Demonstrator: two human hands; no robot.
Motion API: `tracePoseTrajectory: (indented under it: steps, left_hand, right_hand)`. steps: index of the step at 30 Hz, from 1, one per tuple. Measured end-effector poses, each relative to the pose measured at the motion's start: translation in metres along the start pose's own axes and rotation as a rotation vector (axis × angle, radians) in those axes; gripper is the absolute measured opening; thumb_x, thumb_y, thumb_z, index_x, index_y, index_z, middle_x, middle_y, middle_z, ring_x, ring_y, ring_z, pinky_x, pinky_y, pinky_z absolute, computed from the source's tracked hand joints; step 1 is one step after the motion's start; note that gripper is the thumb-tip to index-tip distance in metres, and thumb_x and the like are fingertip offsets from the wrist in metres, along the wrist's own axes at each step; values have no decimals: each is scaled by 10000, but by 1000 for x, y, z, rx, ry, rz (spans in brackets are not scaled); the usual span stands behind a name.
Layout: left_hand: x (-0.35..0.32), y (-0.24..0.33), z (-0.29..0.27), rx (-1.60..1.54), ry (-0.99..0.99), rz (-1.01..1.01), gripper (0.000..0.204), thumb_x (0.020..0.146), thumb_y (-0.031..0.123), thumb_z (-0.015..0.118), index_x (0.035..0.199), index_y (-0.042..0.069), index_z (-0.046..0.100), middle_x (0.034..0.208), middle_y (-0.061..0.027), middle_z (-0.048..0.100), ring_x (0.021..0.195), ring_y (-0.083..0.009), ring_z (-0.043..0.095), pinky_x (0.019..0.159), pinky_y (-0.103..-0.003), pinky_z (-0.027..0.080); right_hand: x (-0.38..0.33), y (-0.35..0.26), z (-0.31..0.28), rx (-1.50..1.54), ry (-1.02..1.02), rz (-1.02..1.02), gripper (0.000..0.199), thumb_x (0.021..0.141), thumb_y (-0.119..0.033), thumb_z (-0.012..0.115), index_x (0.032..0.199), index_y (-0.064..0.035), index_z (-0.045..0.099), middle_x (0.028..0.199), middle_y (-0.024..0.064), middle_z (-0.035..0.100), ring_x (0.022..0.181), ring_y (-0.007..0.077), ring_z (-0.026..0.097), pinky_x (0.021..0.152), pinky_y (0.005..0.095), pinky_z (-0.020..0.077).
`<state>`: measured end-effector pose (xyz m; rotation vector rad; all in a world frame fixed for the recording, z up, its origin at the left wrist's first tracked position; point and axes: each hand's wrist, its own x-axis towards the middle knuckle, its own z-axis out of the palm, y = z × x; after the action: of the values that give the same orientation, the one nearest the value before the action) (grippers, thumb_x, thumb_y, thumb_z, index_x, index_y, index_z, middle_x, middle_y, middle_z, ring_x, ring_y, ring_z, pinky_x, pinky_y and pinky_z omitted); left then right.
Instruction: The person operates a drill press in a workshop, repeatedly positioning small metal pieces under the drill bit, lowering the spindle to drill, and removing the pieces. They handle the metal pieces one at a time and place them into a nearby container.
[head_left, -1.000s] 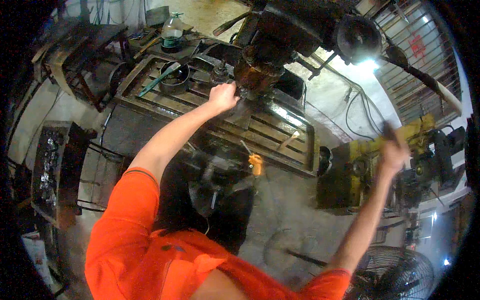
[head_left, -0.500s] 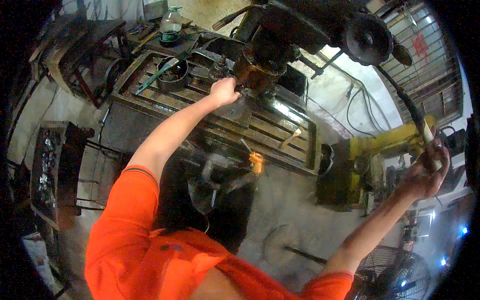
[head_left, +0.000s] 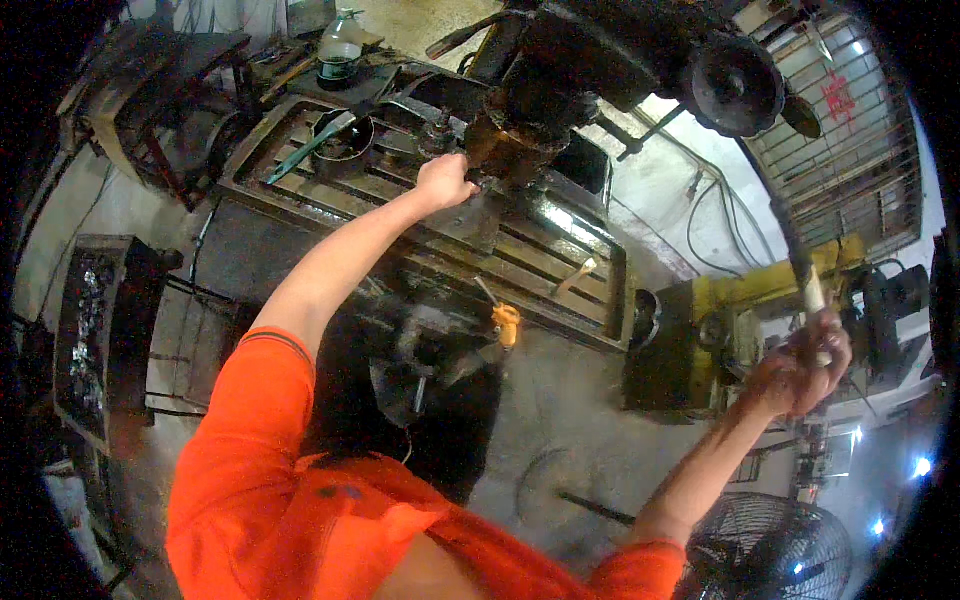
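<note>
Right hand [head_left: 800, 365] dropped lower toward the right edge since the earlier frame, fingers clamped round the pale-tipped lever handle [head_left: 812, 292]. Left hand [head_left: 445, 181] unmoved at upper centre, fingers closed on something at the rusty drill spindle [head_left: 510, 150], what exactly too dark to tell. Below it, slotted machine worktop [head_left: 560, 262] with a green strip [head_left: 310, 148] lying at upper left.
</note>
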<state>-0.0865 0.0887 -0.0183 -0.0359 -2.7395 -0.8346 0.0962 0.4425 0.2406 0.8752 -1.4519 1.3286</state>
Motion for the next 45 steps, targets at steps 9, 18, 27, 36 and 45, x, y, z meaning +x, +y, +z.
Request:
tracePoseTrajectory:
  steps: [9,18,27,36,45]
  left_hand:
    - [-6,-8,-9,-101,-50,23,456,673,322,695,944,-26,580,907,-208,604,853,-347,583,741,-426,466]
    - [-87,-66,-75,-446,-123,129,405,732,168,662,1064,-41,559,970,-159,627,885,-216,604,790,-325,468]
    - [-184,-152,-136,-497,-2,-98,358,777,120,608,1078,-63,542,784,-116,632,482,-89,505,418,-256,411]
    - [-216,-174,-175,-508,63,-237,335,798,119,592,1080,-53,540,667,-58,590,442,-79,462,380,-238,361]
    - [-228,-235,-223,-342,264,-260,340,815,143,583,1089,-51,532,763,-75,608,460,-79,466,374,-239,360]
  right_hand:
    - [-10,6,0,40,-38,-7,249,730,-205,489,907,-37,537,883,103,534,944,265,491,1020,501,242]
    - [-36,15,-9,-17,27,-74,243,720,-212,513,883,-41,572,954,112,568,981,268,501,976,429,303]
    - [-53,18,16,49,131,-42,224,645,-75,409,802,-3,552,879,153,575,938,298,526,938,422,346]
    - [-70,29,1,-32,139,28,195,692,-37,383,811,39,517,978,264,565,1064,445,485,951,537,332]
    - [-86,27,2,-54,152,99,240,667,-14,399,836,21,567,1175,319,458,1075,375,478,911,418,381]
